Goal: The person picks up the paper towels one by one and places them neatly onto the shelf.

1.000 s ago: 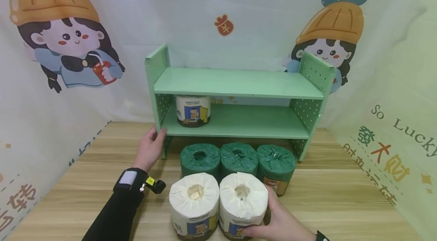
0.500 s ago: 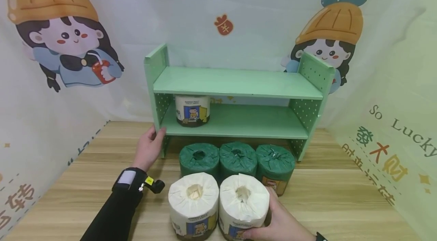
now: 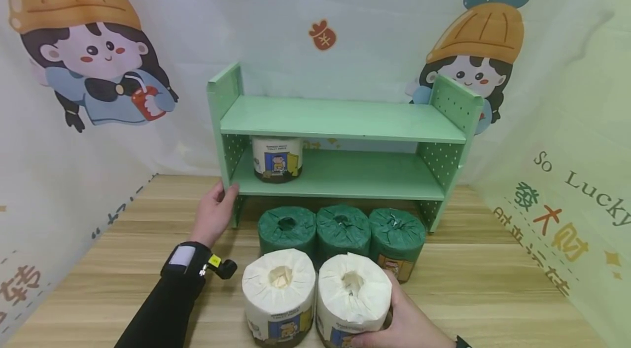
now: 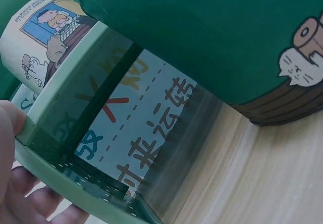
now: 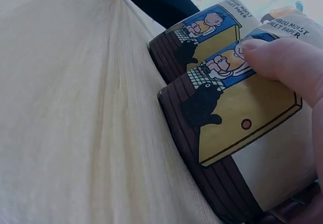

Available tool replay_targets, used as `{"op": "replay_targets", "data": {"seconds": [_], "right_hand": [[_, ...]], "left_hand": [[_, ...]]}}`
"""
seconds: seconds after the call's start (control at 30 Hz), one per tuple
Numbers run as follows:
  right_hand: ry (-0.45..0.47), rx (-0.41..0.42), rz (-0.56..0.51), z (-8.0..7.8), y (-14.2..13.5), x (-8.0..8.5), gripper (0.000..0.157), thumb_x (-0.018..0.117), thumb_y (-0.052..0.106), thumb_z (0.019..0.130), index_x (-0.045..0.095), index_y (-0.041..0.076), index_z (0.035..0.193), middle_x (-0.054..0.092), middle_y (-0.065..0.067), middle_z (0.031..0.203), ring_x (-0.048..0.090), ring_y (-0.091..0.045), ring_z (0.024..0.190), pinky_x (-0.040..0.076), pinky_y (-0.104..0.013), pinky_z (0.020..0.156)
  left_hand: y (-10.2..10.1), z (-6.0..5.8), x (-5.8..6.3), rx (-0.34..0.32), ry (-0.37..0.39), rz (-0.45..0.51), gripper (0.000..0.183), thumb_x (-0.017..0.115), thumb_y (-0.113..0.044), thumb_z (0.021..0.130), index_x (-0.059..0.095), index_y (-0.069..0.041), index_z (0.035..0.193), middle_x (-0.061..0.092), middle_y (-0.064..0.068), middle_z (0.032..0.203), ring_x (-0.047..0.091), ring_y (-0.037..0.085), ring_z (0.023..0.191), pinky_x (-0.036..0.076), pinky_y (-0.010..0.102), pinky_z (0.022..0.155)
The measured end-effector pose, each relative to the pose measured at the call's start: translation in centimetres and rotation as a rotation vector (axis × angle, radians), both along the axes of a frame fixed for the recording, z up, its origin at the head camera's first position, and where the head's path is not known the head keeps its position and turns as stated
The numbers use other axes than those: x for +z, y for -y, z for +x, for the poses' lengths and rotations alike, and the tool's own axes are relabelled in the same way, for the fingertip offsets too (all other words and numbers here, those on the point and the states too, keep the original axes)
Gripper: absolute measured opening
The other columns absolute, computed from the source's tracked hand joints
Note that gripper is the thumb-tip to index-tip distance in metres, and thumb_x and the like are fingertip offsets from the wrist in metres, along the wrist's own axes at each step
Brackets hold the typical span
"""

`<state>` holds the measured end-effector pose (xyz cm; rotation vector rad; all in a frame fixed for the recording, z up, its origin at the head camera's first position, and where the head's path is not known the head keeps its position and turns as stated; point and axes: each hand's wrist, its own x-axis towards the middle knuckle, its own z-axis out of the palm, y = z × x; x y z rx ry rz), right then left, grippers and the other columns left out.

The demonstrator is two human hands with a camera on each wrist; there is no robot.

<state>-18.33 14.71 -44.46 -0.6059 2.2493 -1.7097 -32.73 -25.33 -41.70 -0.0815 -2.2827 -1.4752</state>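
At the front of the table, my right hand (image 3: 406, 320) grips the right one of two white-wrapped toilet paper rolls (image 3: 354, 307); in the right wrist view its thumb (image 5: 275, 57) presses the printed wrapper. Close beside it on the left stands the other white roll (image 3: 278, 296). My left hand (image 3: 214, 216) holds the left side of a light green two-tier shelf (image 3: 340, 118). In the left wrist view its thumb (image 4: 7, 118) lies on the front edge, with fingers behind the side panel. One white roll (image 3: 277, 161) stands at the left on the lower tier.
Three green-wrapped rolls (image 3: 342, 233) stand in a row between the shelf and the white rolls. The shelf's perforated right side panel (image 3: 446, 140) rises near the printed backdrop (image 3: 276, 24). Wood-grain tabletop (image 3: 483, 282) extends to the right of the rolls.
The right white roll has shifted slightly to the right with my right hand, and a narrow gap from its neighbour now shows. My left hand keeps its hold on the shelf.
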Motion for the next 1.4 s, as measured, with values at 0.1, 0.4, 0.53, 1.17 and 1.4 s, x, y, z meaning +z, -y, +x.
{"op": "replay_targets", "data": {"seconds": [0.1, 0.4, 0.53, 1.17, 1.4], "right_hand": [[-0.017, 0.021, -0.020, 0.04, -0.07, -0.04, 0.100, 0.092, 0.016, 0.070, 0.027, 0.025, 0.145, 0.040, -0.001, 0.139, 0.040, -0.023, 0.124, 0.031, -0.049, 0.101], [-0.089, 0.031, -0.041, 0.23, -0.14, 0.03, 0.100, 0.092, 0.014, 0.071, 0.026, 0.025, 0.146, 0.044, 0.001, 0.139, 0.039, -0.022, 0.126, 0.032, -0.045, 0.103], [-0.119, 0.038, -0.032, 0.25, -0.22, 0.03, 0.098, 0.092, 0.015, 0.070, 0.029, 0.023, 0.145, 0.045, 0.002, 0.139, 0.039, -0.021, 0.126, 0.031, -0.045, 0.103], [-0.167, 0.055, -0.055, 0.23, -0.57, 0.15, 0.097, 0.090, 0.013, 0.073, 0.030, 0.026, 0.147, 0.046, 0.003, 0.139, 0.040, -0.024, 0.126, 0.030, -0.045, 0.103], [-0.215, 0.076, -0.091, 0.37, -0.82, 0.30, 0.100, 0.089, 0.009, 0.074, 0.027, 0.022, 0.151, 0.046, -0.002, 0.141, 0.041, -0.028, 0.125, 0.031, -0.027, 0.103]], "left_hand": [[-0.01, 0.00, 0.03, 0.007, 0.010, -0.001, 0.048, 0.046, -0.047, 0.105, 0.058, -0.012, 0.136, 0.057, 0.015, 0.132, 0.050, 0.028, 0.119, 0.044, 0.057, 0.096], [-0.03, 0.02, 0.09, 0.004, 0.001, -0.017, 0.048, 0.045, -0.046, 0.105, 0.058, -0.011, 0.135, 0.057, 0.015, 0.132, 0.050, 0.029, 0.119, 0.044, 0.059, 0.095], [-0.01, -0.05, 0.01, -0.003, -0.015, -0.013, 0.047, 0.046, -0.044, 0.106, 0.059, -0.010, 0.134, 0.058, 0.016, 0.131, 0.051, 0.029, 0.118, 0.044, 0.059, 0.095], [0.15, -0.01, 0.04, -0.002, 0.000, -0.001, 0.049, 0.046, -0.045, 0.105, 0.056, -0.011, 0.139, 0.055, 0.016, 0.135, 0.048, 0.029, 0.122, 0.041, 0.059, 0.098], [0.05, 0.03, 0.12, 0.008, 0.018, -0.003, 0.049, 0.046, -0.047, 0.105, 0.057, -0.012, 0.138, 0.056, 0.015, 0.134, 0.049, 0.029, 0.121, 0.042, 0.059, 0.097]]}}
